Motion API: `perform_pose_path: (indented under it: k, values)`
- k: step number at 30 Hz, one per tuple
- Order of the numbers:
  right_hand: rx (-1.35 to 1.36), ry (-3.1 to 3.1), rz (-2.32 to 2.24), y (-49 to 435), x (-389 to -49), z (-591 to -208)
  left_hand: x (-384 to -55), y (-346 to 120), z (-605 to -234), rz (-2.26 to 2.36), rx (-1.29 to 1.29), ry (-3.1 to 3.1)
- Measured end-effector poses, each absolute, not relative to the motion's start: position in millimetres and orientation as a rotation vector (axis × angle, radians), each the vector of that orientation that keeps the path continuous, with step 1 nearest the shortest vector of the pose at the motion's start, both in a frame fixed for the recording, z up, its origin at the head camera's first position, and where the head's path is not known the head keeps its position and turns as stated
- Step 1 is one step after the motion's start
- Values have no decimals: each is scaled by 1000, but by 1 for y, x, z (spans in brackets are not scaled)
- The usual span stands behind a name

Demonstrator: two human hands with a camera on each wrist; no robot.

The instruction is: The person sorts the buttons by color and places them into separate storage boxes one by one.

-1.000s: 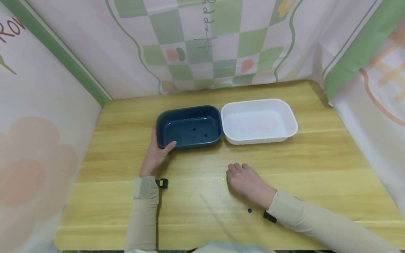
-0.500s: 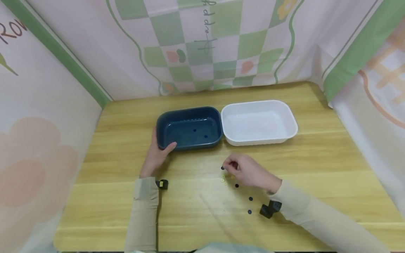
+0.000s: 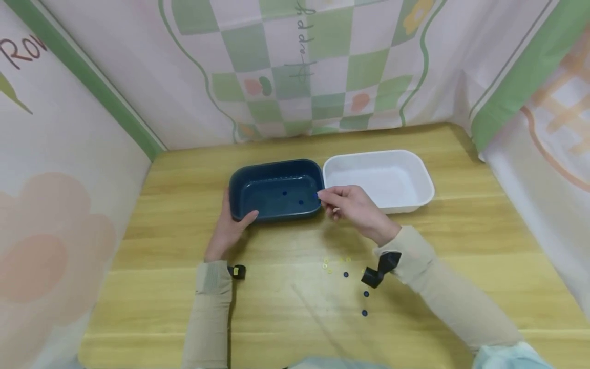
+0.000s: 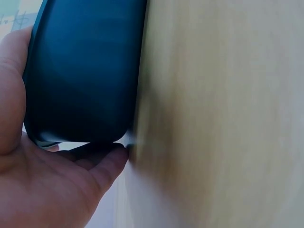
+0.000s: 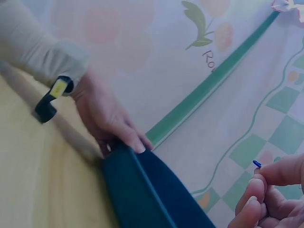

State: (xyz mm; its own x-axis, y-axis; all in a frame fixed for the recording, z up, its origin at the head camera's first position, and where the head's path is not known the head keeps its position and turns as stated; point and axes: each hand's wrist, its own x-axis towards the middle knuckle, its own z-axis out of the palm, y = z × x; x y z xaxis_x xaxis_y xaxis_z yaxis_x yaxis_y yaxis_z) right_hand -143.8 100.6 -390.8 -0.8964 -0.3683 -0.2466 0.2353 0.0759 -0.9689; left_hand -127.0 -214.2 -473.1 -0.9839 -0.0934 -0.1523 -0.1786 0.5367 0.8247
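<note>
My left hand (image 3: 226, 228) grips the left end of a dark blue bin (image 3: 258, 212), thumb over its rim and fingers against its outer wall. In the left wrist view the bin (image 4: 85, 76) fills the space between thumb and fingers. Over the bin's right rim, my right hand (image 3: 355, 207) pinches a small blue disc (image 5: 257, 163) between thumb and fingertip. Two dark discs (image 3: 301, 202) lie inside the bin. On the table in front are three dark discs (image 3: 346, 274) and several small yellow rings (image 3: 324, 266).
A white bin (image 3: 382, 179) stands against the right side of the dark blue one, partly behind my right hand. The wooden table (image 3: 175, 205) ends at a printed curtain (image 3: 286, 113) at the back, with more cloth at both sides.
My right hand has picked up a blue disc from beside the yellow rings and carried it up to the dark blue bin's right rim. My left hand keeps its hold on the bin.
</note>
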Motion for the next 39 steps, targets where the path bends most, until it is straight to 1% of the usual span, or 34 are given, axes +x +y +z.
perform_pose_path:
  k: [7, 23, 30, 36, 39]
  values:
    - [-114, 1854, -1929, 95, -157, -386, -126, -213, -471, 1463, -247, 2658]
    - [-23, 1765, -1965, 68, -188, -392, -124, -214, -471, 1456, -240, 2678]
    - [-43, 1769, -1956, 54, -200, -394, -123, -215, -471, 1465, -226, 2677]
    - [-66, 1923, -1833, 38, -212, -398, -124, -214, -470, 1464, -229, 2676]
    - [-137, 2045, -1718, 32, -216, -401, -124, -214, -470, 1465, -227, 2682]
